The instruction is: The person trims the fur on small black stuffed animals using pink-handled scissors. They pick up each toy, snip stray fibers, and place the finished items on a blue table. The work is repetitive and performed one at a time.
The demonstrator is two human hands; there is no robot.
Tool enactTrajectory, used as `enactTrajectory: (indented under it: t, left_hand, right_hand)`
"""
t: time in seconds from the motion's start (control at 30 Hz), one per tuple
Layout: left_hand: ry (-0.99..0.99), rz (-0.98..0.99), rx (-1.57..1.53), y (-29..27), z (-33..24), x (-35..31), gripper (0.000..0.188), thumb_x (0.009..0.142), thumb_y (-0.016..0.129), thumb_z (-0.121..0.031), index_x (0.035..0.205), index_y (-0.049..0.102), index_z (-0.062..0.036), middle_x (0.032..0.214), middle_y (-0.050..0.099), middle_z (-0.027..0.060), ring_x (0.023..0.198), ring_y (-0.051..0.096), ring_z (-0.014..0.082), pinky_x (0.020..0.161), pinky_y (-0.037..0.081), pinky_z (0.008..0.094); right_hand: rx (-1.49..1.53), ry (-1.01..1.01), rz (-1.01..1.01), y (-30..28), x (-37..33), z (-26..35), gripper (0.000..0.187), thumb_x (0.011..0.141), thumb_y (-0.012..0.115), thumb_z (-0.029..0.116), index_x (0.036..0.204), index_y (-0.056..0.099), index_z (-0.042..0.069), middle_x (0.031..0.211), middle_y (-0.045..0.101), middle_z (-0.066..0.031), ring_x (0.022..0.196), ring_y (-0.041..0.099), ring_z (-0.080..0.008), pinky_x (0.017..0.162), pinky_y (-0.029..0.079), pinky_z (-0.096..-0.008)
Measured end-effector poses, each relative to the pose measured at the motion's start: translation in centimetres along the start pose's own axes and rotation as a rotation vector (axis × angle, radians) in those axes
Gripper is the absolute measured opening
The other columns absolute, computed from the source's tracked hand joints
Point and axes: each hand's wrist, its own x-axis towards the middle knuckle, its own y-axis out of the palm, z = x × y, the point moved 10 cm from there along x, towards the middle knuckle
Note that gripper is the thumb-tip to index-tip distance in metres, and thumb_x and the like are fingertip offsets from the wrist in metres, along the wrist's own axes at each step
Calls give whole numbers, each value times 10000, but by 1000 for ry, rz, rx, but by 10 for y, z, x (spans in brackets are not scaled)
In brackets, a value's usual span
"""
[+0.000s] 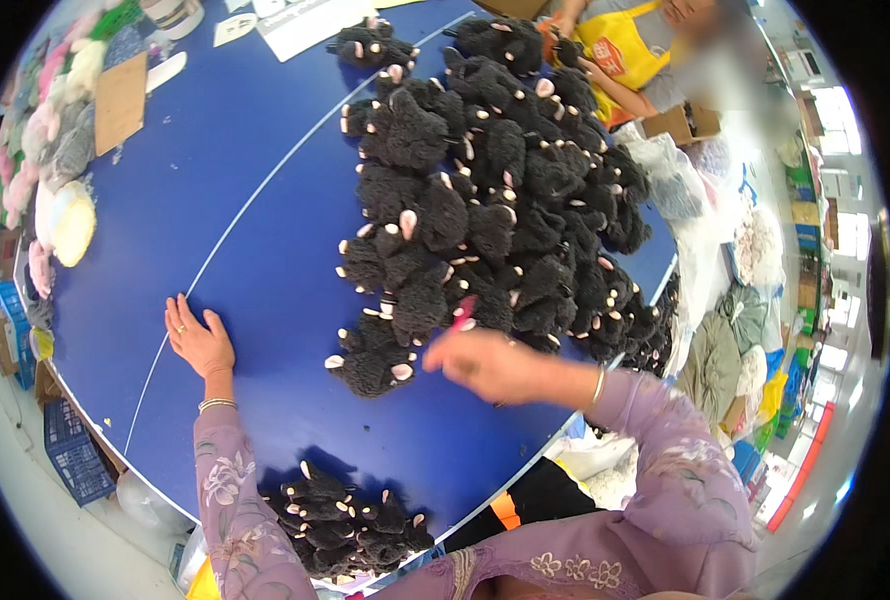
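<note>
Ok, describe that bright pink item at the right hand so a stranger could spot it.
Find the blue table, then its large spread of black plush toys. The right hand is at the spread's near side, and the bright pink item juts from it, too blurred to identify. Its vivid colour stands out against the black toys and their paler ears.

Your right hand (485, 366) is blurred; you cannot tell what the pinkish-red thing (464, 311) at its fingers (445, 352) is. Your left sleeve (233, 490) hides part of the lower pile of black plush toys (350, 527). The upper edge cuts off the white tub (173, 14) and the co-worker (620, 93) in the yellow apron (649, 40).
</note>
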Motion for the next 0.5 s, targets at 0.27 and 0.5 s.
enactTrajectory:
  t: [0.27, 0.5]
  left_hand:
    - [-32, -19, -26, 10, 9, -2, 534, 960, 406, -387, 1421, 383, -119, 1509, 327, 64, 1381, 294, 294, 1108, 257, 455]
    - [190, -140, -747, -12, -65, -54, 431, 961, 440, -230, 1248, 523, 82, 1312, 510, 247, 1256, 448, 385, 1083, 311, 440]
  right_hand:
    - [110, 334, 156, 115, -188, -157, 317, 988, 463, 219, 1238, 546, 44, 980, 658, -117, 899, 655, -228, 838, 512, -342]
    - [198, 534, -67, -10, -180, -208, 310, 998, 433, 256, 974, 593, -8, 714, 638, -67, 587, 640, -155, 592, 506, -289]
